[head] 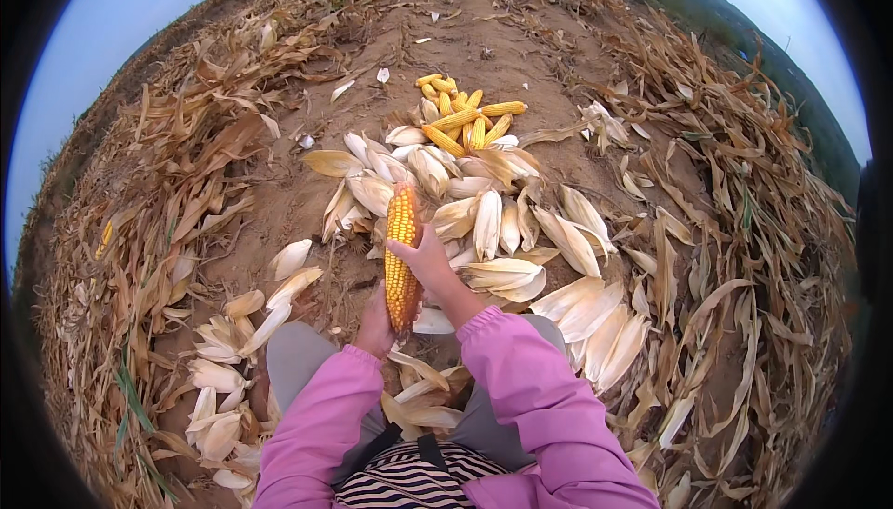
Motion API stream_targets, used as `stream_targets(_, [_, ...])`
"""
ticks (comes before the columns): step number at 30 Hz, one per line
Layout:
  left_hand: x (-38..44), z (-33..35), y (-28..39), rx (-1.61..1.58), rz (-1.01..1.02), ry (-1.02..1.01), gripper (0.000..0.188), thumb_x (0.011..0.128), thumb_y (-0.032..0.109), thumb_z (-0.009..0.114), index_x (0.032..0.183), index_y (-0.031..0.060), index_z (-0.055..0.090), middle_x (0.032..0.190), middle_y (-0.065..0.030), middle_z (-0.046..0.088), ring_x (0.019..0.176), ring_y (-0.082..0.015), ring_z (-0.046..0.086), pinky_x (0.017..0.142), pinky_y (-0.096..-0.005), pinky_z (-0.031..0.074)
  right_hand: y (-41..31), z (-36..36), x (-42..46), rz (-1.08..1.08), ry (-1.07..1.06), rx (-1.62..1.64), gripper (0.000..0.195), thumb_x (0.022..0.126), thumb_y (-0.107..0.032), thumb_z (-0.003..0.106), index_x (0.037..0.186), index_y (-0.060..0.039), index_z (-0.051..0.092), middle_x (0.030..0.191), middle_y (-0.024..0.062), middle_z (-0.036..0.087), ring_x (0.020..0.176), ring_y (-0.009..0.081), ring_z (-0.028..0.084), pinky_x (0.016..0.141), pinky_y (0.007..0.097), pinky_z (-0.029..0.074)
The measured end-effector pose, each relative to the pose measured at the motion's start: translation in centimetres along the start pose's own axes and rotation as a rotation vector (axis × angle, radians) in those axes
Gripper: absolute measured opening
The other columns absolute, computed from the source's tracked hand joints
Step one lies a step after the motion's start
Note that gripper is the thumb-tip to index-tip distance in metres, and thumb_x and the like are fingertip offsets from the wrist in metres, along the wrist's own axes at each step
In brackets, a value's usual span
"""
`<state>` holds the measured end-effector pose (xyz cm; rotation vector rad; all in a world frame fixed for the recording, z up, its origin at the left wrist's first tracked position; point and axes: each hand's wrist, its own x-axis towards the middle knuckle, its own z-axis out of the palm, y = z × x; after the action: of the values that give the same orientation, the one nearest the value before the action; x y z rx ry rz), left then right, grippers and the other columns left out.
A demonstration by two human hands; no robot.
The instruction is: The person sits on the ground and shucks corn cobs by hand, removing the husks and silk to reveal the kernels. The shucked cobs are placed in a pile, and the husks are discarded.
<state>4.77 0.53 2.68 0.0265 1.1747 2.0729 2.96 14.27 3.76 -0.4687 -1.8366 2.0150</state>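
Note:
Both of my hands are around one yellow ear of corn (400, 251), held upright above the ground between my knees. My right hand (427, 261) grips its right side, with the thumb lying across the kernels. Lower down, my left hand (377, 324) clasps the left side near the base; the ear hides most of its fingers. Kernels show along the near face, while the far side is out of sight. Just beyond the ear lies a heap of pale corn husks (457, 219).
Behind the husks, several bare yellow ears (466, 118) lie piled on brown soil (446, 41). Dry corn stalks (209, 181) line the left, and more stalks (725, 286) line the right. Loose husks (220, 411) lie by my left knee. Another ear (104, 239) rests among the left stalks.

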Motion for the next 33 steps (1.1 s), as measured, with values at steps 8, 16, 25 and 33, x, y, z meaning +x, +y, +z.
stream_targets(8, [1.3, -0.1, -0.3, -0.087, -0.041, 0.037, 0.030, 0.096, 0.026, 0.042, 0.111, 0.0032, 0.054, 0.092, -0.0091, 0.064, 0.073, -0.0187, 0.065, 0.059, -0.0289, 0.054, -3.1, -0.3, -1.2, 0.192, -0.014, 0.545, 0.043, 0.082, -0.013, 0.065, 0.115, 0.0028, 0.043, 0.097, 0.0105, 0.057, 0.081, 0.0161, 0.057, 0.070, 0.0305, 0.049])
stream_targets(16, [-0.2, 5.1, 1.4, 0.016, -0.187, 0.042, 0.051, 0.092, 0.059, 0.038, 0.110, 0.0151, 0.055, 0.084, -0.0024, 0.061, 0.061, -0.0155, 0.057, 0.044, -0.0273, 0.041, -4.1, -1.7, -1.1, 0.255, -0.051, 0.842, 0.034, 0.086, -0.022, 0.063, 0.109, -0.0028, 0.047, 0.085, 0.0058, 0.056, 0.069, 0.0154, 0.056, 0.060, 0.0298, 0.049])
stream_targets(25, [0.9, 3.3, 1.3, -0.036, -0.172, -0.018, 0.038, 0.094, 0.043, 0.042, 0.102, 0.0093, 0.057, 0.079, -0.0057, 0.059, 0.062, -0.0181, 0.057, 0.048, -0.0268, 0.043, -5.0, -2.6, -0.9, 0.226, -0.092, 0.864, 0.029, 0.089, -0.024, 0.062, 0.107, -0.0050, 0.051, 0.086, 0.0033, 0.058, 0.069, 0.0128, 0.057, 0.059, 0.0277, 0.049])
stream_targets(33, [2.4, 1.5, 1.2, -0.084, -0.158, 0.128, 0.031, 0.095, 0.027, 0.041, 0.105, 0.0009, 0.055, 0.087, -0.0129, 0.063, 0.071, -0.0233, 0.063, 0.057, -0.0320, 0.053, -4.8, -2.7, -0.8, 0.197, -0.052, 0.941, 0.030, 0.090, -0.025, 0.059, 0.109, -0.0043, 0.051, 0.085, 0.0033, 0.057, 0.070, 0.0123, 0.056, 0.062, 0.0276, 0.049])
